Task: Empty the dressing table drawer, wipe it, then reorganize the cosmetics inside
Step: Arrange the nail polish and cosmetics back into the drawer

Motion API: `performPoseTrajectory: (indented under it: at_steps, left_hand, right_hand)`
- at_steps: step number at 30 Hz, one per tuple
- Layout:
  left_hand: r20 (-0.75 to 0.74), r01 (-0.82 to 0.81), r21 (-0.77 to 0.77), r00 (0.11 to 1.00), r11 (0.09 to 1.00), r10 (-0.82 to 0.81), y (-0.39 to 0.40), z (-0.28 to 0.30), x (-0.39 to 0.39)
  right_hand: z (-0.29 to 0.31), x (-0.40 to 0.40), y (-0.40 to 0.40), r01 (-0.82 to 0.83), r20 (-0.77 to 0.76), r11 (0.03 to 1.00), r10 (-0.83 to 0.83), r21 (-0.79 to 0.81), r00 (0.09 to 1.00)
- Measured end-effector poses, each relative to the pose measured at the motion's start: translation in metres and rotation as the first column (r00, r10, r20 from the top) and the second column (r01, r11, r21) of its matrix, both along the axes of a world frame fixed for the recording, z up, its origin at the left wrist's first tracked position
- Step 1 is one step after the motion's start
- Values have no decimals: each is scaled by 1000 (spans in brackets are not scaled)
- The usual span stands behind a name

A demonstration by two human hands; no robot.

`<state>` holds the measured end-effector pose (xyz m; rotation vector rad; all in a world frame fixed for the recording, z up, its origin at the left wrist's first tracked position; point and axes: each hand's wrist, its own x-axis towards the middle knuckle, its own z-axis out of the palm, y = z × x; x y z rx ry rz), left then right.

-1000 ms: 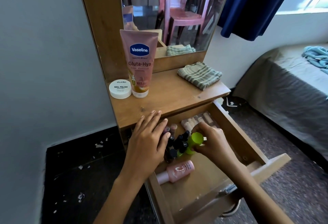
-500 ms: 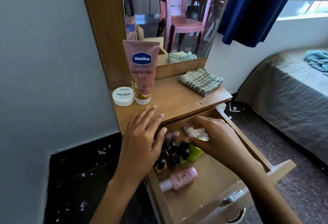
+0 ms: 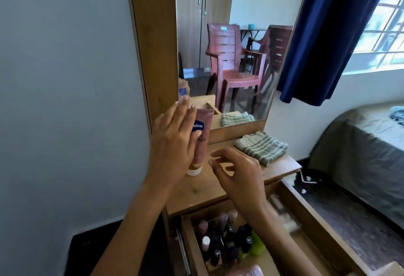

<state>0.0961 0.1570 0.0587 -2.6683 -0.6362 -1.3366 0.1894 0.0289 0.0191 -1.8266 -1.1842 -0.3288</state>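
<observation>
Left hand [image 3: 172, 142] was raised over the table top, fingers straight and spread, palm toward the pink Vaseline tube [image 3: 200, 144]. The tube stood upright on its white cap at the far left of the dressing table top [image 3: 203, 192], just in front of the mirror frame. Whether the fingers touched the tube could not be told; none were curled round it. Judgement: the open hand was set to take the tube, the tallest item outside the drawer.

Right hand [image 3: 238, 173] hovered above the table top, just right of the tube, fingers loosely bent and apart, holding nothing. Judgement: placed to support the tube or receive it from the other side.

Drawer [image 3: 306, 216] was pulled out toward the near right. At its far left corner a cluster of small bottles [image 3: 227, 240] stood upright and packed together, dark caps up, with a green bottle [image 3: 255, 246] touching the cluster on its right. A pink item showed partly at the bottom edge; identity unclear. Pale blurred items lay along the far right side.

Folded checked cloth [image 3: 261, 146] lay on the table top, right side, well apart from both hands. Judgement: wiping finished, restocking under way.
</observation>
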Motion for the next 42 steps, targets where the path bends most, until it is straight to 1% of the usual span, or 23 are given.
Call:
performPoseTrajectory:
  at_steps: [2,4,6,12,15,16,18,19,21,23,24,25,27,29,31,32,34,35,37,40,42]
  left_hand:
    - [-39,-17,21,999,1000,18,9,9,7]
    - [-72,-9,4,997,1000,9,12,16,10]
    - [-61,14,0,998,1000,-14,12,20,10]
    - [54,95,7,994,995,-95,-6,34,1]
    - [108,135,19,985,991,-136,-25,36,-2]
    - [150,152,-8,977,988,-150,-33,35,-3]
    - [268,216,-125,947,968,-176,-48,30,-6]
    - [322,266,-208,927,941,-190,-55,28,-9]
    - [420,382,-377,882,844,-212,-69,22,-13]
    - [508,471,-495,838,730,-197,-84,13,-17]
    - [535,490,-541,827,684,-169,-91,8,-19]
    - [547,494,-583,826,645,-138,-98,1,-20]
    - [537,484,-639,837,597,-104,-109,-14,-24]
    - [476,464,-676,868,572,-142,-114,-28,-30]
    - [380,421,-692,903,587,-200,-114,-41,-37]
    - [343,402,-694,914,597,-217,-113,-47,-41]
    - [303,377,-707,926,599,-225,-111,-59,-47]
    - [304,374,-719,927,586,-218,-111,-63,-49]
    - [323,377,-742,926,554,-197,-112,-71,-52]
    - [311,365,-748,931,554,-193,-112,-77,-52]
    - [294,358,-751,934,555,-204,-112,-79,-51]
  right_hand:
    - [0,0,3,6,-6,999,-6,39,1000]
    - [0,0,4,9,-12,998,-9,60,1000]
    - [-1,0,4,5,-19,998,-4,68,1000]
    - [-8,0,-4,48,-65,996,-43,79,997]
    - [-10,-2,-14,78,-55,995,-75,55,996]
    - [-11,-3,-17,93,-54,995,-90,46,994]
    - [-13,-6,-27,117,-60,993,-115,30,992]
    - [-13,-8,-32,125,-62,992,-123,27,991]
    - [-15,-8,-44,147,-41,989,-146,32,988]
    - [-20,-6,-59,163,0,986,-163,36,987]
    - [-22,-4,-66,159,21,987,-159,31,987]
    - [-25,-2,-75,147,44,989,-147,13,988]
    - [-28,6,-90,100,109,993,-93,-67,990]
    - [-25,20,-106,25,162,982,6,-190,987]
    - [-20,38,-121,-85,135,933,140,-350,981]
    - [-18,47,-129,-142,86,884,201,-445,976]
    - [-17,61,-141,-248,-44,755,279,-608,959]
    - [-18,65,-146,-299,-120,689,296,-660,947]
    - [-22,69,-152,-388,-272,564,282,-729,920]
    - [-25,75,-154,-441,-358,396,269,-805,894]
    - [-24,77,-153,-488,-421,287,265,-825,868]
